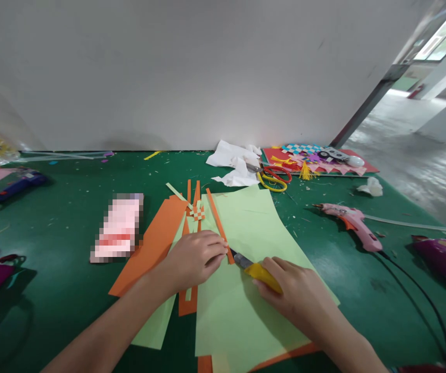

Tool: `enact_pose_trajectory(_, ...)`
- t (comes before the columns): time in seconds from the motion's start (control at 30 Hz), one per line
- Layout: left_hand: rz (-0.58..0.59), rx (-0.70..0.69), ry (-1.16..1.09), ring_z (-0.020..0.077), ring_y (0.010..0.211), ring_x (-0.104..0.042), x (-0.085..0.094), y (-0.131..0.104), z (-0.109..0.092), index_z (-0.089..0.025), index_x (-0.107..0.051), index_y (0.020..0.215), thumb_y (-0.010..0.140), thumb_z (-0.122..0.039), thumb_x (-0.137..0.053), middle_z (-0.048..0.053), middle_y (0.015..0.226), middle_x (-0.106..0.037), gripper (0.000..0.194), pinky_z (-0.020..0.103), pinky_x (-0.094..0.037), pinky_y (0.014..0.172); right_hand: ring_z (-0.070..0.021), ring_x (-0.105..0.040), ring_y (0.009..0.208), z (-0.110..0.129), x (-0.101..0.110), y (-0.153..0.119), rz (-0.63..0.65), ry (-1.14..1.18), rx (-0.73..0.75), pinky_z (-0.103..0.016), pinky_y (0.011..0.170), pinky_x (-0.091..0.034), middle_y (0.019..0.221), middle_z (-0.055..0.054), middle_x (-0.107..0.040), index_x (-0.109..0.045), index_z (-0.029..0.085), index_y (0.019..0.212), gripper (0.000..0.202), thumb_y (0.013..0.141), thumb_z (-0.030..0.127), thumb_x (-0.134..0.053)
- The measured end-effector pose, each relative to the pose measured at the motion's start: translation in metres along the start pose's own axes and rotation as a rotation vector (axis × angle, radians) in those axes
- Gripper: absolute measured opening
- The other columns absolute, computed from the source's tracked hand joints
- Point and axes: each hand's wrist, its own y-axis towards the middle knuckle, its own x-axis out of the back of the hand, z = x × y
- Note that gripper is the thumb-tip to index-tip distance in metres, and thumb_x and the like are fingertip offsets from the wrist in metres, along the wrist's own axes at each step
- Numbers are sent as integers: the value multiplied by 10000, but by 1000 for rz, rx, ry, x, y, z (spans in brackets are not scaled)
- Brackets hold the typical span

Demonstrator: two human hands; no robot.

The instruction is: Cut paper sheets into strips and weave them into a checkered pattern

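Observation:
My right hand [289, 285] is wrapped round a yellow utility knife [262, 276]. Its blade end points left and meets the lower part of a narrow orange paper strip [217, 217]. Fingertips of my left hand [201, 256] close on that strip just beside the blade. Under the strip lies a large pale green paper sheet [242, 316]. Left of it, a small orange-and-green woven piece [197, 212] with long loose strips is partly covered by my left hand. A wide orange paper sheet [161, 233] lies further left.
A blurred pink item [117, 228] lies left on the green table [71, 217]. To the right are a pink glue gun [353, 223] with its cord and a purple glue gun [444, 261]. Scissors [275, 177], white tissue [234, 160] and a red craft board [368, 161] lie near the wall.

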Motion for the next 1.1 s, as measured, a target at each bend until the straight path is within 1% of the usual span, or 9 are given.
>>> enact_pose_trajectory(0.13, 3, -13, 24, 196, 981, -623, 0, 0, -1, -196, -677, 980, 933, -204, -475, 21, 1039, -703, 207, 334, -510, 829, -159, -586, 603, -1, 1, 1, 29, 11, -14, -273, 512, -232, 718, 27, -599, -511, 233, 848, 101, 854, 321, -561)
enact_pose_trajectory(0.3, -87, -16, 142, 222, 1026, -611, -4, 2, 1, -140, -658, 1025, 967, -222, -418, 75, 1063, -693, 259, 374, -506, 895, -147, -578, 575, 0, 1, 1, 31, 14, -12, -265, 495, -211, 698, 29, -593, -497, 228, 820, 115, 843, 320, -562)
enact_pose_trajectory(0.4, -117, -2, 171, 221, 1041, -617, -7, 3, 2, -136, -664, 1019, 972, -216, -404, 79, 1065, -697, 275, 377, -512, 909, -148, -581, 585, 0, 1, 2, 25, 17, -22, -260, 499, -220, 702, 28, -591, -497, 228, 818, 108, 842, 316, -556)
enact_pose_trajectory(0.57, -94, 27, 136, 210, 1077, -611, -9, 2, 1, -148, -670, 1005, 969, -208, -411, 75, 1072, -696, 269, 361, -516, 926, -150, -587, 584, 1, 1, 3, 53, 18, -33, -258, 496, -228, 709, 29, -595, -505, 229, 829, 94, 841, 306, -557)
enact_pose_trajectory(0.8, -66, 65, 132, 217, 1090, -612, -9, 1, 0, -158, -661, 1026, 964, -218, -429, 74, 1098, -692, 248, 375, -520, 922, -146, -585, 579, 2, 4, 3, 53, -1, -31, -262, 493, -222, 698, 28, -595, -495, 225, 818, 101, 845, 306, -548)
enact_pose_trajectory(1.1, -57, 78, 116, 210, 1091, -621, -7, 0, 1, -168, -668, 1035, 963, -213, -409, 67, 1136, -686, 272, 361, -530, 907, -166, -609, 608, 3, 6, 7, 118, -6, -55, -267, 500, -207, 727, 26, -612, -515, 230, 851, 91, 850, 314, -551)
